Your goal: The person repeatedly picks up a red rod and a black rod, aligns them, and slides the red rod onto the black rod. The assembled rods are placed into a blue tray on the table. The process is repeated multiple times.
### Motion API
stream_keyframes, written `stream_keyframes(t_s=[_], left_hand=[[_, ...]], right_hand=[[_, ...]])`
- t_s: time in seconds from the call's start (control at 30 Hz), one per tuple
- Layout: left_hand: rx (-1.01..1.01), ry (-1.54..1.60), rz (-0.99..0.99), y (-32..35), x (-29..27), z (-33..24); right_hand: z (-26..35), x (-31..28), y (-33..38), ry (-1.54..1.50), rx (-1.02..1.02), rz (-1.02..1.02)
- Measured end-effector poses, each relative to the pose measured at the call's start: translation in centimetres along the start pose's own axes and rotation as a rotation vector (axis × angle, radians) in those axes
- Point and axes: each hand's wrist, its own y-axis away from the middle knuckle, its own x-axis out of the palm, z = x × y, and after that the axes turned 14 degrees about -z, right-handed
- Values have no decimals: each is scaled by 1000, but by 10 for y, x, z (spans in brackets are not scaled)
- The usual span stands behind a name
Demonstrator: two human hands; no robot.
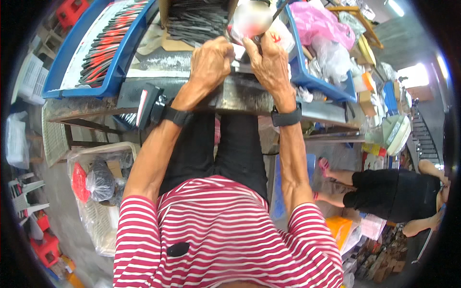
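Note:
My left hand is closed in a fist over the work table, its fingertips curled out of sight. To its right, my right hand is pinched, thumb and forefinger pointing forward. Whatever either hand grips is hidden or too small to make out. A small pale piece lies between them, and a blurred round patch covers what is just beyond. In front of my left hand stands a cardboard box full of slim black pieces. On the left, a blue tray holds rows of slim black-and-red pieces.
A blue bin with pink and clear plastic bags stands at the right. Below the table on the left is a plastic-lined crate with bagged items. A person in black is at the right, beside cardboard piles. Red stools stand far left.

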Motion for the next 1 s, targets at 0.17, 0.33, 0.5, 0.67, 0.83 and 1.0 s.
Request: stream_keyframes(t_s=[0.17, 0.33, 0.5, 0.67, 0.83, 1.0], left_hand=[[25, -22, 8, 1, -2, -2], [55, -40, -26, 3, 1, -1], [91, -94, -14, 3, 1, -1], [223, -199, -64, 7, 4, -2], [287, -239, -100, 9, 7, -3], [317, -273, -78, 8, 5, -4]], right_hand=[[-9, -19, 14, -222, 352, -102], [-15, -31, 16, -172, 325, -133], [-19, -33, 17, -170, 318, -149], [-17, -38, 12, -189, 284, -163], [-16, -28, 14, -262, 200, -175], [-27, -17, 24, -7, 183, -42]])
